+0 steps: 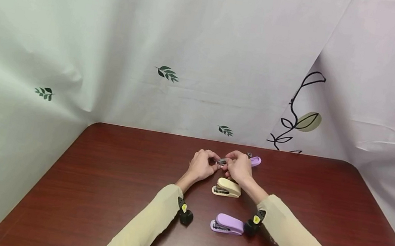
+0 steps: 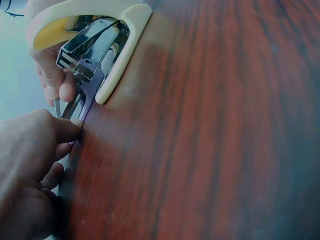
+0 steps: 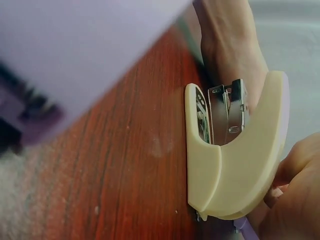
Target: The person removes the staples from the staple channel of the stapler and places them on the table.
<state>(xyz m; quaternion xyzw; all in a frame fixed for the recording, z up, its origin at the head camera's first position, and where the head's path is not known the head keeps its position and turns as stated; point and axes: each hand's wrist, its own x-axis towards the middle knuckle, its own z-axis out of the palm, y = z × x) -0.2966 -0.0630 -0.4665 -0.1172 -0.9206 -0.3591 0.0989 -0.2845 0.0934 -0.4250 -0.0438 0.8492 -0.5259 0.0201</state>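
ok so going left to right: pale backdrop cloth (image 1: 131, 51) with leaf prints, then a cream sleeve (image 1: 149, 224) running up to the left hand (image 1: 201, 165); its thumb and fingertips are pinched tight on the left end of an opened lilac stapler (image 2: 91, 92), out near the far edge of the wooden table (image 1: 99, 193); in the middle there's the stapler's metal magazine (image 1: 221, 161), sitting between the two hands; just on the person's side of that, a cream stapler (image 1: 227, 187) rests on its base, and nearer the person a second lilac stapler (image 1: 228, 224) rests the same way, both mouths facing left; then the right hand (image 1: 238, 168), thumb and fingers nipped on the other side of the magazine, barely any gap; past it pokes out a lilac handle (image 1: 255, 161), looks like the opened one's top swung back

progress-wise I'd call it partway: that stapler is opened up but not closed again, while the other two look whole; can't tell if either has been worked on, or what's inside the magazine

brands: nothing I can read on any of the staplers; the wrist straps have yellow patches (image 1: 256, 220), too small to make out any writing; the backdrop only shows drawings, no words I can spot
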